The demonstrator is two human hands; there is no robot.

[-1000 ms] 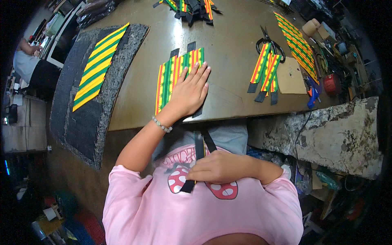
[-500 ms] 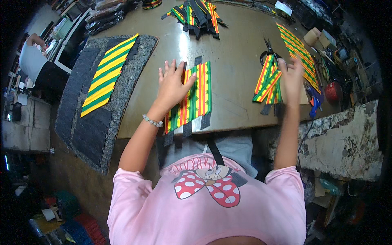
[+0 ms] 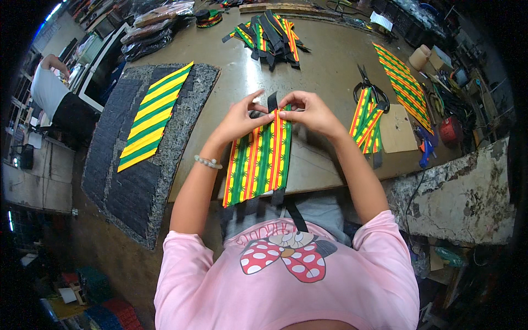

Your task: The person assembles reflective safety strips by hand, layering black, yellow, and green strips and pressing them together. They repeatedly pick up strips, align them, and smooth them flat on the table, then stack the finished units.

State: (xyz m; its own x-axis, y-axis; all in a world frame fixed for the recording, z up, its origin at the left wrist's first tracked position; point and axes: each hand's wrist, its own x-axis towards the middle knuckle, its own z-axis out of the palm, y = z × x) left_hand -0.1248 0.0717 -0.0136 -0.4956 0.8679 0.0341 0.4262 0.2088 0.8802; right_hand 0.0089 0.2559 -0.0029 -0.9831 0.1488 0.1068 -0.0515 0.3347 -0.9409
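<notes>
In front of me at the table's near edge lies a panel of green, yellow and red striped fabric strips [image 3: 256,165], with black ends sticking out past its lower edge. My left hand [image 3: 242,118] pinches its far edge, thumb and fingertips close together. From the other side my right hand [image 3: 311,113] grips the same edge, its fingers curled and its thumb on the red stripe. A black strip end [image 3: 273,101] rises between the two hands. Farther right, black-handled scissors [image 3: 371,91] lie against several loose striped strips [image 3: 366,121].
On the left, a dark slab [image 3: 118,181] carries a yellow and green striped panel [image 3: 157,115]. A heap of strips [image 3: 269,38] sits at the back. Card [image 3: 399,129], another striped panel [image 3: 404,85], a blue glue gun [image 3: 426,146] and a thread cone [image 3: 419,56] are at right.
My right hand has come left from beside the loose strips to the panel's far edge. My left hand has gone from lying spread on the panel to pinching that edge.
</notes>
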